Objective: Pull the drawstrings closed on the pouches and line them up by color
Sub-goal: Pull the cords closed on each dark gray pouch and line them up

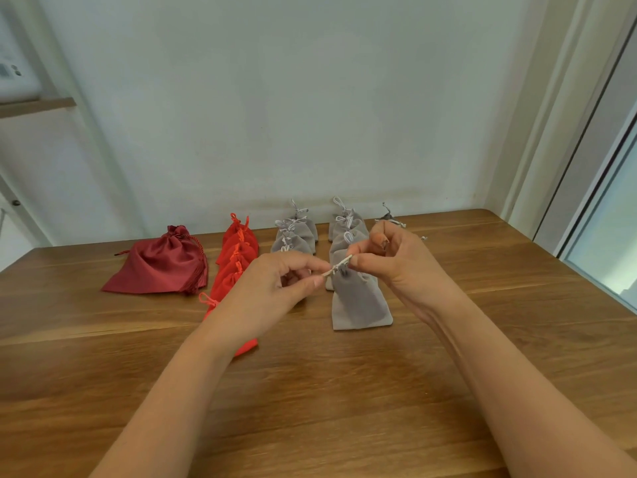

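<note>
Pinches pale cord drawstring [337, 268] of grey velvet pouch [360, 303]: left hand [275, 282] at 9 o'clock, right hand [391, 267] at 3, to cinch mouth.

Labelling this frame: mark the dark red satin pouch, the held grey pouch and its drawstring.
dark red satin pouch [155, 267], head view, middle of its body.
held grey pouch [358, 303], head view, lower body.
drawstring [337, 267], head view, taut stretch above the pouch mouth.

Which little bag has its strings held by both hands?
The grey velvet pouch nearest the person: left hand and right hand pinch its pale drawstrings. Nobody holds the other pouches.
</note>
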A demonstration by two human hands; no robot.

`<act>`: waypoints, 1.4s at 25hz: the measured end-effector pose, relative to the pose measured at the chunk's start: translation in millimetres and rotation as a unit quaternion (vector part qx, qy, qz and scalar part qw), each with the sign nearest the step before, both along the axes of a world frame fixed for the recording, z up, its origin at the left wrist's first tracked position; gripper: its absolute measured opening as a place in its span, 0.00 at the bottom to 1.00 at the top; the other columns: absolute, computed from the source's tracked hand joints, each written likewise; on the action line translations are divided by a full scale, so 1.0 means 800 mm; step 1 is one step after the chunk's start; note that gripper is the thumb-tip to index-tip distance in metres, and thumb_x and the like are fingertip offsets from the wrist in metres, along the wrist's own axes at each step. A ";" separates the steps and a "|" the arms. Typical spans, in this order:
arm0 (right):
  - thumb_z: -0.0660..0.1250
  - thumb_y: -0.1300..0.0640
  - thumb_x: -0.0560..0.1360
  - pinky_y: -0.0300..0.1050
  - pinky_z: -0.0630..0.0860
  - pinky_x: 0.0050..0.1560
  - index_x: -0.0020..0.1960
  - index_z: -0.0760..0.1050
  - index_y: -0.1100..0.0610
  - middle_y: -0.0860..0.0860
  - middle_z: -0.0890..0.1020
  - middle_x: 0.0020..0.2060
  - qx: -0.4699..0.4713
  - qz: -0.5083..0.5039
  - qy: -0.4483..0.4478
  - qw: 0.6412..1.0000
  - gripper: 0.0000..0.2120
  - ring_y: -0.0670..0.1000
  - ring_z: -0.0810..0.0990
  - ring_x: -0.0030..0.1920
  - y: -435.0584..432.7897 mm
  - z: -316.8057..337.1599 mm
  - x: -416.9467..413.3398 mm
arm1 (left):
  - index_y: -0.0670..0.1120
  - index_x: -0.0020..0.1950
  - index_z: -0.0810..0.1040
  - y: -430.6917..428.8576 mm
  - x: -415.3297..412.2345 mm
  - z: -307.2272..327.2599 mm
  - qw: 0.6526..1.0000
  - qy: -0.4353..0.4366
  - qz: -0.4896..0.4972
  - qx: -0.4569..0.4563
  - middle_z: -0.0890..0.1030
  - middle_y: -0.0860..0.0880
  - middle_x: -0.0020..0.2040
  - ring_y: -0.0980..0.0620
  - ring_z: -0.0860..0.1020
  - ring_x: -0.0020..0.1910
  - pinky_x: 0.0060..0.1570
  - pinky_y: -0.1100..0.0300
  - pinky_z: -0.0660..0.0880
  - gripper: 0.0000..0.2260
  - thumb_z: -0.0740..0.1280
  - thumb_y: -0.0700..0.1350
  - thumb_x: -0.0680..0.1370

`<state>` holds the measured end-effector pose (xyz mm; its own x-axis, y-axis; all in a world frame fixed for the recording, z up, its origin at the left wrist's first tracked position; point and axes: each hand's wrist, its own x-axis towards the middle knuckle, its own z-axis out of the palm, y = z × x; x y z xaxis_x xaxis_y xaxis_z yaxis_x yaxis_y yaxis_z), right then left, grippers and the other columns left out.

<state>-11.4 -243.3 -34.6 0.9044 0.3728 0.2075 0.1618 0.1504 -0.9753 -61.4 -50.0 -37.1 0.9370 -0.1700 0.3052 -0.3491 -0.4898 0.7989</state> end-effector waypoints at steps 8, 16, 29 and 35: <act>0.61 0.77 0.71 0.35 0.74 0.38 0.41 0.67 0.59 0.51 0.76 0.35 0.002 0.057 -0.025 0.998 0.14 0.45 0.75 0.35 0.014 -0.003 -0.005 | 0.56 0.41 0.85 -0.008 0.000 0.001 0.995 -0.004 0.045 -0.088 0.85 0.51 0.41 0.45 0.80 0.42 0.42 0.57 0.77 0.07 0.73 0.43 0.72; 0.70 0.65 0.73 0.39 0.77 0.49 0.47 0.76 0.55 0.50 0.81 0.46 -0.049 -0.048 -0.164 0.984 0.07 0.48 0.80 0.47 0.014 0.002 -0.015 | 0.51 0.43 0.81 -0.008 0.004 -0.009 0.990 -0.095 0.100 0.023 0.79 0.56 0.40 0.60 0.75 0.37 0.35 0.67 0.69 0.03 0.69 0.45 0.76; 0.71 0.72 0.69 0.39 0.77 0.45 0.42 0.68 0.57 0.52 0.80 0.38 -0.086 0.008 -0.129 0.988 0.14 0.48 0.79 0.40 0.018 0.002 -0.020 | 0.48 0.46 0.79 -0.020 0.003 -0.016 0.977 -0.180 0.116 0.013 0.79 0.56 0.42 0.62 0.76 0.45 0.44 0.72 0.68 0.04 0.65 0.45 0.78; 0.68 0.73 0.67 0.44 0.76 0.44 0.39 0.68 0.56 0.50 0.77 0.35 -0.089 -0.039 -0.186 0.978 0.15 0.47 0.75 0.38 0.016 0.003 -0.019 | 0.55 0.46 0.83 -0.022 -0.004 -0.006 0.983 -0.077 0.072 -0.153 0.84 0.50 0.43 0.48 0.82 0.42 0.43 0.55 0.79 0.04 0.71 0.47 0.74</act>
<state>-26.3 -230.2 -32.3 0.8064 0.3654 0.4650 0.5137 -0.0434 -0.8569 -64.3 -67.4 -42.0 0.8838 0.0825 0.4606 -0.4213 -0.2880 0.8600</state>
